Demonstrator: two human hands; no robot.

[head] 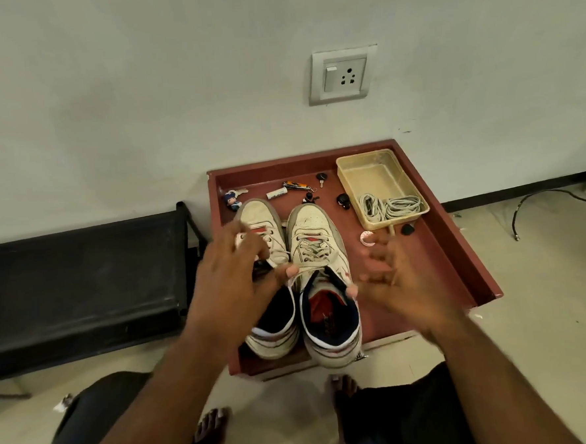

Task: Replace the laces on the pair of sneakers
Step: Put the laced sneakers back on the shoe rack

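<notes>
Pair of white sneakers side by side on the reddish tabletop, toes toward the wall, heels at my edge. Right sneaker still fully laced with its lace crossing the eyelets; left sneaker partly hidden under my left hand. My left hand sits over the left sneaker's tongue area, fingers loosely spread and half curled, blurred; thumb tip near a lace end at the right sneaker's top eyelets, but I cannot tell if it really pinches it. My right hand is just right of the right sneaker, fingers spread wide, motion-blurred, holding nothing; thumb tip close to the shoe's collar, contact unclear.

Beige plastic tray at the far right corner of the tabletop, with a coiled bundle of pale spare laces in its near end. Scattered small stuff beyond the toes: doll keychain, white tube, multitool, black key, small black bits. Round pink-white disc near my right fingertips. Wall socket above. Black bench to the left, my bare feet on the floor below.
</notes>
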